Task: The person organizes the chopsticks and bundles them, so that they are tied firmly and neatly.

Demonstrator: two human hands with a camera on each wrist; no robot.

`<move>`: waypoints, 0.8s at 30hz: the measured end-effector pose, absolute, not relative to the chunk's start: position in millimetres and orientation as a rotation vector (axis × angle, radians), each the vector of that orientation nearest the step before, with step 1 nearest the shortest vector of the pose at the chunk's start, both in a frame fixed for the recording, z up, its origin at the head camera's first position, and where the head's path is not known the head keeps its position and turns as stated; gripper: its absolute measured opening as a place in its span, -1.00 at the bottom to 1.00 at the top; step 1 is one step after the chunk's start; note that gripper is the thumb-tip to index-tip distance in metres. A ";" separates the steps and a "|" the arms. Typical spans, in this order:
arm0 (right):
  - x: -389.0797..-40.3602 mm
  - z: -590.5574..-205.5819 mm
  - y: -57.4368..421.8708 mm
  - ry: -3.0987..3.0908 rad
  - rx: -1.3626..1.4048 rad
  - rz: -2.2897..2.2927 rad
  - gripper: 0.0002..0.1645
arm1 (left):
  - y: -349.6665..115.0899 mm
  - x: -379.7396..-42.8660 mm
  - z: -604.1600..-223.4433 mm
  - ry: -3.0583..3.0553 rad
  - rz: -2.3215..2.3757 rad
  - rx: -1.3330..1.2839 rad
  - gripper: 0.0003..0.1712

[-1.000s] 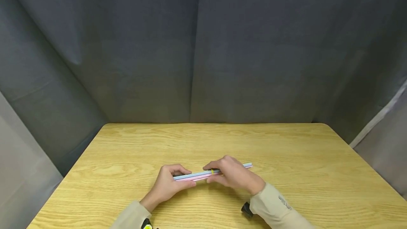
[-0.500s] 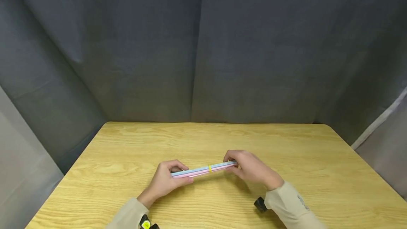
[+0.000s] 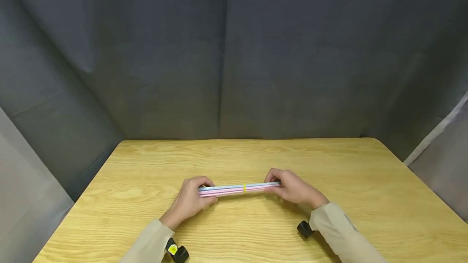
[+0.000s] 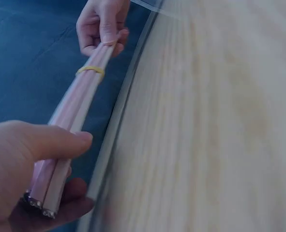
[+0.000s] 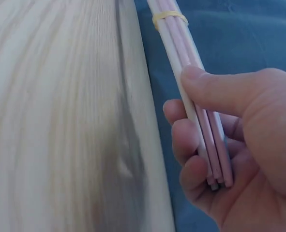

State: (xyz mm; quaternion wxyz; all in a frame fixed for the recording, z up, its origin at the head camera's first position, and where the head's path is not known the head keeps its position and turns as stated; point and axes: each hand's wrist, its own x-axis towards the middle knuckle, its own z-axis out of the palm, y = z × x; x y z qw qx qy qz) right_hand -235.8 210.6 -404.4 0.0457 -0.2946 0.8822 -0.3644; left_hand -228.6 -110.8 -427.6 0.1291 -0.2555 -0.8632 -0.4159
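Bundle of pale pink and blue straws point(image 3: 239, 188), bound at its middle by a yellow rubber band point(image 3: 244, 188), held level just above the wooden surface point(image 3: 365, 198), near that surface's middle and toward its near edge. The left hand point(image 3: 190, 200) grips one end of the bundle, thumb curled over the top and the other fingers point(image 4: 67, 205) folded beneath, so that the cut ends project slightly from the fist; the right hand point(image 3: 292, 190) grips the opposite end in the same way, thumb pressed across the straws and fingers point(image 5: 181, 140) curled round them. Both hands are thus closed on the bundle, one at either end, with the band lying between them and touched by neither. To handle the bundle well at this stage, the grip at both ends is best kept even and the straws parallel, since they are thin and would likely bow or slide past one another under uneven pressure; the band appears snug but single. Beige sleeves point(image 3: 340, 234) cover both forearms, each bearing a small black wrist-worn device point(image 3: 304, 229) near the bundle's near side. Behind the bundle, a grey cloth backdrop point(image 3: 226, 52) encloses the surface's far edge and both sides. Nothing lies between the hands and the bundle to hinder them.
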 end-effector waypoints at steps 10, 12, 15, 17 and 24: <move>-252.9 -421.2 208.7 2.689 -0.909 -1.155 -0.90 | -118.8 -235.4 -436.7 -2.669 -1.199 -0.685 -0.69; -254.7 -422.6 209.6 2.687 -0.905 -1.159 -0.90 | -118.7 -235.8 -437.2 -2.671 -1.213 -0.686 -0.69; -256.8 -424.6 210.8 2.690 -0.882 -1.167 -0.89 | -119.1 -237.7 -437.6 -2.672 -1.243 -0.706 -0.69; -257.8 -426.3 211.4 2.702 -0.872 -1.168 -0.88 | -120.3 -239.3 -438.0 -2.675 -1.259 -0.728 -0.69; -259.1 -432.6 216.1 2.713 -0.778 -1.244 -0.85 | -124.7 -242.8 -438.3 -2.694 -1.307 -0.809 -0.65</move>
